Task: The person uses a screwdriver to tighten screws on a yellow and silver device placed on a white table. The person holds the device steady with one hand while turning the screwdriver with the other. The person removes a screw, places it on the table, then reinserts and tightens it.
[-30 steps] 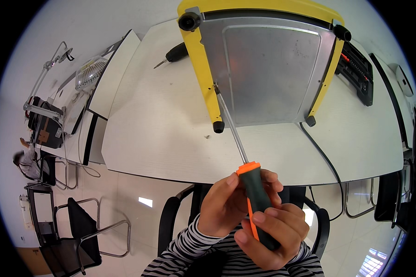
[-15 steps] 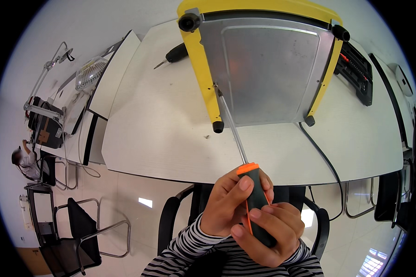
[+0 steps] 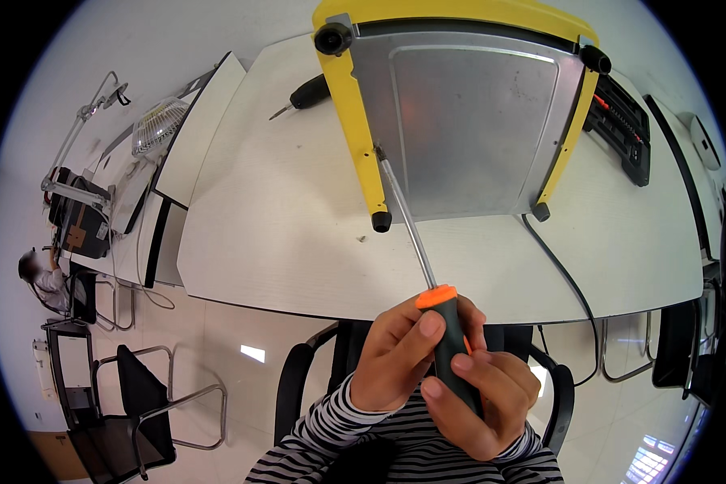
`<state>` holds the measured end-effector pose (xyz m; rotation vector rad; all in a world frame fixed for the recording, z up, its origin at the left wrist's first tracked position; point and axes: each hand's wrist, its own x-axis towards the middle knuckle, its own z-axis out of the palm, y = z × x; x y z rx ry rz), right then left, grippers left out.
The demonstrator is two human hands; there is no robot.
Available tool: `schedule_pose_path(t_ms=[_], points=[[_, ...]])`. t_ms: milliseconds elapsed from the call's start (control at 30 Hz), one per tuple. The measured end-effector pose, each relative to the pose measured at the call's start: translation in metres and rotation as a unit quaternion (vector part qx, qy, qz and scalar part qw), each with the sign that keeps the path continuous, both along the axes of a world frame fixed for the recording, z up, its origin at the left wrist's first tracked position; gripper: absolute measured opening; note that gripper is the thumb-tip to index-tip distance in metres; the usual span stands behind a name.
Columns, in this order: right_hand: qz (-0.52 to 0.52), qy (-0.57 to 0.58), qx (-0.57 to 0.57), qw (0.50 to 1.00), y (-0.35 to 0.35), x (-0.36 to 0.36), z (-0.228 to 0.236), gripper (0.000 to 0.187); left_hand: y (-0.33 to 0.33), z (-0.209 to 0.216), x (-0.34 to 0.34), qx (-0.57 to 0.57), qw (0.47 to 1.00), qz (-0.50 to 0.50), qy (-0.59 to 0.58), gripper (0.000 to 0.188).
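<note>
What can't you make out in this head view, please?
Head view:
Screwdriver tip: too small to show exact contact.
Lower end of its handle: covered by the right hand.
Dark-handled tool: far end behind the yellow-framed unit.
Unit's top: cut by picture's upper edge.

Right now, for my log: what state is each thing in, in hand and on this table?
Yellow unit, tipped, underside showing.
Screwdriver, gripped by left hand and right hand, tip at the unit.
Dark tool, lying down, partly hidden.
Tool case, open.
Cord, draped off the table.
Small scrap, lying on the table.
</note>
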<state>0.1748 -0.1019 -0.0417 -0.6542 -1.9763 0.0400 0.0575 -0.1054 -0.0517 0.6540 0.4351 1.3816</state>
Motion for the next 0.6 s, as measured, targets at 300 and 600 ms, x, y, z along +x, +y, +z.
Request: schedule_pose_path(t_ms=[300,600], points=[[0.010,-0.020,0.006,1.000,0.0031,-0.0004,0.0009,0.029,0.0003,-0.0020,-0.0004,-0.025,1.000,0.006,-0.005,0.035],[0.028,-0.019,-0.015,0.999,0.0004,-0.0003,-0.0004,0.034,-0.0011,-0.0036,0.0023,-0.032,0.999,0.020,-0.016,0.035]])
